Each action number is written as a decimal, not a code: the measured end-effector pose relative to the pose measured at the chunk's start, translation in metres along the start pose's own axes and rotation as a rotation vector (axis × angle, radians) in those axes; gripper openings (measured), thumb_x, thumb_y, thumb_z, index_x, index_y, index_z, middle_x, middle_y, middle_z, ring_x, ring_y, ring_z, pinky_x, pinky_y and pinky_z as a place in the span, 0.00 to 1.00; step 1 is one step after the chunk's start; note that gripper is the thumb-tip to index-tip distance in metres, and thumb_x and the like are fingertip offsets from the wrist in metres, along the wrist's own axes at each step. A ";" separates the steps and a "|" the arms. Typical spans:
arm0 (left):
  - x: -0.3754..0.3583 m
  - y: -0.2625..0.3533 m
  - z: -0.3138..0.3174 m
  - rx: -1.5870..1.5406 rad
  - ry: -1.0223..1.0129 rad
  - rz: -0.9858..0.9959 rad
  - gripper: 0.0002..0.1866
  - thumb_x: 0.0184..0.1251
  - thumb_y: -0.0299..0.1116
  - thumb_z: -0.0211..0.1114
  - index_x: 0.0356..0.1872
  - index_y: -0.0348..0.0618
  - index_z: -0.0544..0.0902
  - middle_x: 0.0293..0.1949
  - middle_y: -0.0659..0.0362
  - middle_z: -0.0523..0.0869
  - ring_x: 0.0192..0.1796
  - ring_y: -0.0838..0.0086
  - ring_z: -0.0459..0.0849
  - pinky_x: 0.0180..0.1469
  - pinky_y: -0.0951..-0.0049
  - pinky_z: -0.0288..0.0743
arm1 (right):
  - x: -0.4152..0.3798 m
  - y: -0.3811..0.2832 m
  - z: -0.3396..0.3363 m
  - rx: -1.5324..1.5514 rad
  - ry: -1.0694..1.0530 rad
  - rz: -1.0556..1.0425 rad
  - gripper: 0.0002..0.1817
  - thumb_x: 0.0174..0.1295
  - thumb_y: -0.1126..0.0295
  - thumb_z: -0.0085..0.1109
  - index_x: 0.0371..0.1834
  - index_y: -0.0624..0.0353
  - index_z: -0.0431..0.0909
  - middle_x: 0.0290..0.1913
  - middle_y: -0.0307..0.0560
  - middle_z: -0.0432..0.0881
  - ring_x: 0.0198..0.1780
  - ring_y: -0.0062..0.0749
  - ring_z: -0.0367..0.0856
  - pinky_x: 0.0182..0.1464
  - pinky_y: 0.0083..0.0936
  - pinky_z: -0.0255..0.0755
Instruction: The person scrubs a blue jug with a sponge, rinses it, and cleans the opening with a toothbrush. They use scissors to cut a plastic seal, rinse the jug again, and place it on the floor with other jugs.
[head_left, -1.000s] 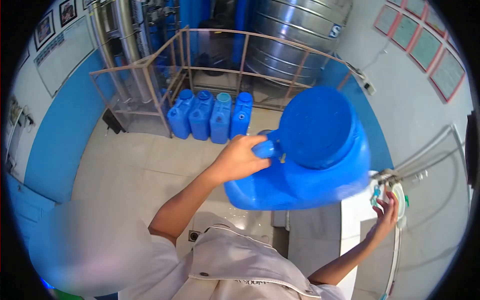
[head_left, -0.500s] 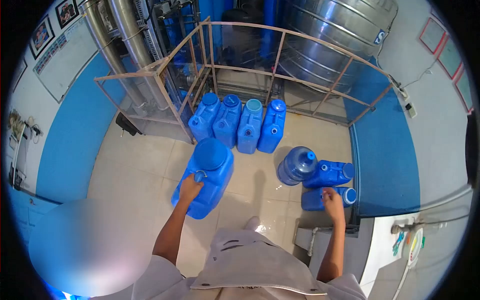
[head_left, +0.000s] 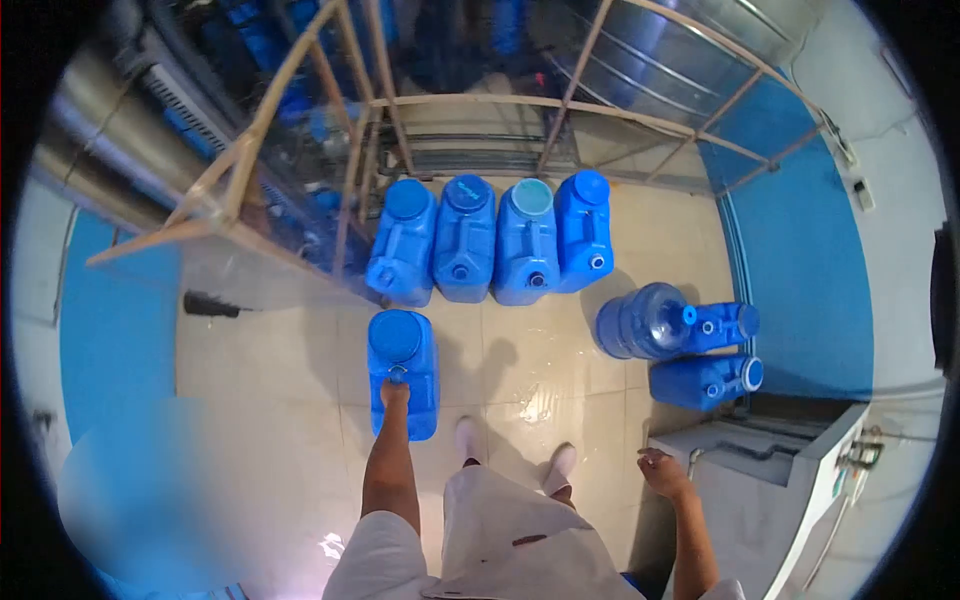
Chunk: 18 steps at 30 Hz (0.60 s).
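Note:
My left hand (head_left: 396, 394) is wrapped round the handle of a blue water jug (head_left: 422, 400) with a wide round blue lid. The jug stands upright low over the tiles, left of my feet. My right hand (head_left: 664, 473) is out to the right beside the grey counter, fingers curled in; I cannot tell whether something small is in them. Ahead, a row of several blue jugs (head_left: 466, 235) stands along the frame, one with a pale teal lid (head_left: 532, 197).
At right, a clear blue round bottle (head_left: 640, 320) lies tilted beside two blue jugs (head_left: 705, 382). A basin counter (head_left: 770, 455) is at lower right. A wooden frame with clear sheeting (head_left: 540, 104) fences off the tanks. The tiled floor (head_left: 270, 370) has wet patches.
The jug in my left hand has come down and looks smaller. My right hand has moved back from the right-hand jugs toward the counter. My view has tilted down, showing both feet.

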<state>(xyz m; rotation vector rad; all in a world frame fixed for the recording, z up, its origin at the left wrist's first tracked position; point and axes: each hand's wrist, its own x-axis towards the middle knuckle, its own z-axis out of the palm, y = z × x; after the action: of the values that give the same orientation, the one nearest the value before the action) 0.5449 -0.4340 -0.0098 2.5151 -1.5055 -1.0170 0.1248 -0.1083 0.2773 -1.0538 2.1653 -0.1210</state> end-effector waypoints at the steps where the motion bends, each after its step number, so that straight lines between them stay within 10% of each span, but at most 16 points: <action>1: 0.022 0.004 0.019 -0.033 0.002 -0.021 0.23 0.43 0.35 0.66 0.43 0.36 0.77 0.37 0.45 0.83 0.37 0.56 0.83 0.41 0.59 0.75 | 0.005 -0.005 0.007 0.031 -0.043 0.069 0.15 0.61 0.67 0.51 0.48 0.61 0.76 0.42 0.59 0.80 0.45 0.47 0.80 0.47 0.35 0.72; 14: 0.159 0.001 0.068 -0.582 -0.131 0.150 0.26 0.43 0.34 0.65 0.47 0.36 0.74 0.33 0.50 0.79 0.32 0.64 0.79 0.33 0.60 0.72 | 0.009 0.023 0.038 0.065 -0.115 0.384 0.18 0.62 0.63 0.48 0.52 0.60 0.74 0.44 0.59 0.80 0.47 0.51 0.79 0.50 0.37 0.72; 18: 0.090 0.087 0.026 0.298 0.277 -0.200 0.41 0.46 0.41 0.70 0.62 0.41 0.60 0.52 0.47 0.73 0.56 0.57 0.72 0.56 0.60 0.70 | -0.014 0.055 0.032 0.125 -0.114 0.451 0.18 0.62 0.63 0.48 0.52 0.60 0.74 0.44 0.56 0.81 0.47 0.48 0.78 0.51 0.36 0.71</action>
<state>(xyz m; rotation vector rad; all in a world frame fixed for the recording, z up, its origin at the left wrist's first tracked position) 0.4918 -0.5444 -0.0466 2.9070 -1.4386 -0.4533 0.1150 -0.0554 0.2412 -0.4732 2.2024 0.0129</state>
